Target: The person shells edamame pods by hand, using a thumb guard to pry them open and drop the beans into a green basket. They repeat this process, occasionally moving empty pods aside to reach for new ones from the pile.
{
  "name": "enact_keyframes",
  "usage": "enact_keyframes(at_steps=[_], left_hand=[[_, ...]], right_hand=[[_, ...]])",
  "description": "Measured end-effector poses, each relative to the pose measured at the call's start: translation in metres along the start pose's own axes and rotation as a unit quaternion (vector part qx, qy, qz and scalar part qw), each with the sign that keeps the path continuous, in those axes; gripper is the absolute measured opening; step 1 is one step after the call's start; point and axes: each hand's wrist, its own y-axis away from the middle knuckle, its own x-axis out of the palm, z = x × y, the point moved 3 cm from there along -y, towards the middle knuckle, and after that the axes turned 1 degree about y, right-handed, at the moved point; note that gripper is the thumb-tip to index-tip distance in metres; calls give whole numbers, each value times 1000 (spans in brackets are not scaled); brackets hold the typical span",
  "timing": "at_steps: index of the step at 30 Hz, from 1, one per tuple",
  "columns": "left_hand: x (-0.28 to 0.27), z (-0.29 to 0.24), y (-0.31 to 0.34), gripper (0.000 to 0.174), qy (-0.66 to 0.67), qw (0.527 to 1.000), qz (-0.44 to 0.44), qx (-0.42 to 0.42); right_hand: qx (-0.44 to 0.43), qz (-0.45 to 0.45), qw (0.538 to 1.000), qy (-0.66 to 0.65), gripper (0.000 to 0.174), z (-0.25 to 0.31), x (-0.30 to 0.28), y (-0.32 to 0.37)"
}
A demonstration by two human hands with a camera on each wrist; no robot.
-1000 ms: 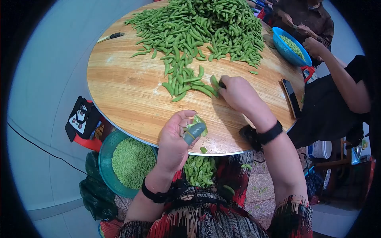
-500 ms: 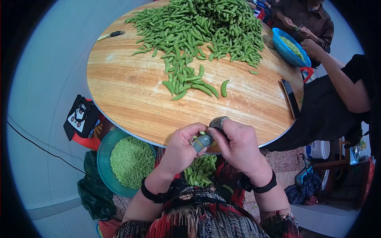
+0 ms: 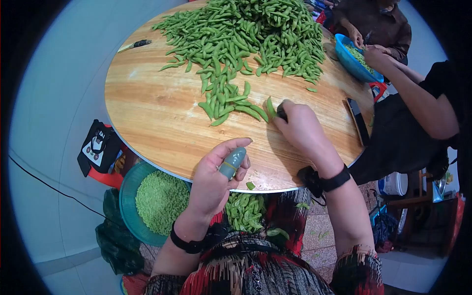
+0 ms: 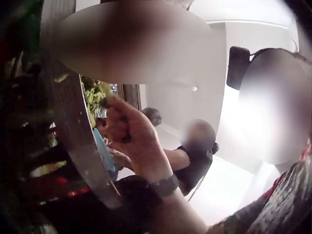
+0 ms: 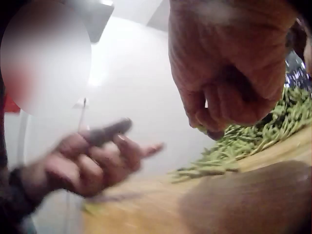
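My left hand (image 3: 211, 169) is held palm up over the near table edge, fingers loosely bent and holding nothing. A grey cover (image 3: 233, 162) is on its thumb. In the head view my right hand (image 3: 301, 129) is farther forward, low over the table, and pinches a green soybean pod (image 3: 271, 107). Its thumb has a dark cover (image 3: 281, 110). Just left of that pod lies a loose group of soybean pods (image 3: 221, 101), running back into a big heap (image 3: 255, 34). In the right wrist view the curled right fingers (image 5: 219, 109) are close above the tabletop.
The round wooden table (image 3: 147, 113) also carries a phone (image 3: 358, 120) and a dark-tipped stick (image 3: 135, 45). A teal basket (image 3: 129, 216) of shelled beans stands below left; empty pods (image 3: 245, 211) lie below the edge. Two people sit at right by a blue basket (image 3: 351, 61).
Half a second ago both hands met near the table edge. Since then the right hand has reached forward and pinched the single pod; the left no longer has a pod in it.
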Motion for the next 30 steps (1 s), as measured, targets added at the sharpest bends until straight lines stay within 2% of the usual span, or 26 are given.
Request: enact_keyframes(at_steps=[2,3,4,5,6,7,9,10,12,14,16,17,19,21,22,23,24,25,26,28,29,30], left_hand=[[0,-1,-3,29,10,1000,-13,-5],[0,1,-5,30,76,997,-3,-33],[0,4,-6,32,140,988,7,-61],[-2,7,-7,32,138,988,6,-62],[-2,11,-9,33,148,986,29,-66],[-2,14,-10,34,158,984,53,-69],[-5,16,-10,31,147,987,47,-50],[-6,16,-10,29,138,989,41,-28],[-5,14,-7,25,93,995,19,-14],[-1,11,-6,21,49,999,-3,2],[5,6,-5,14,-96,992,-43,71],[5,7,-5,14,-96,992,-43,72],[8,3,-3,13,-242,953,-39,178],[10,1,-1,12,-210,964,-14,163],[12,1,-1,12,-176,973,10,149],[9,0,-2,12,-174,973,7,152],[5,3,-4,12,-67,993,49,83],[4,5,-6,13,40,995,92,13],[2,5,-8,13,41,995,92,17],[3,8,-11,17,102,986,134,-16],[5,8,-13,17,104,985,135,-12],[6,10,-14,16,57,996,74,6]], right_hand=[[-29,-51,989,-139,23,6,-11,16],[-30,-49,988,-140,23,13,-16,26],[6,52,941,-333,22,20,-15,40],[42,148,847,-510,22,27,-10,53],[37,199,805,-557,23,29,-1,64],[35,208,784,-584,23,35,2,73],[60,246,746,-616,25,44,-4,85],[61,246,745,-617,25,42,-3,88],[45,253,705,-662,26,40,-1,91],[61,259,700,-662,26,39,2,91],[77,267,696,-662,26,41,5,91],[83,264,702,-656,25,42,6,92],[89,262,708,-650,24,43,9,94],[113,271,643,-707,20,45,13,98],[112,272,645,-705,20,46,13,100],[117,284,596,-742,18,48,12,102],[121,294,546,-775,17,50,11,104],[112,304,517,-793,15,50,15,106],[110,305,519,-791,15,50,16,106],[165,285,473,-817,14,52,17,104],[181,263,484,-815,15,52,16,102],[178,264,488,-813,15,52,19,99]])
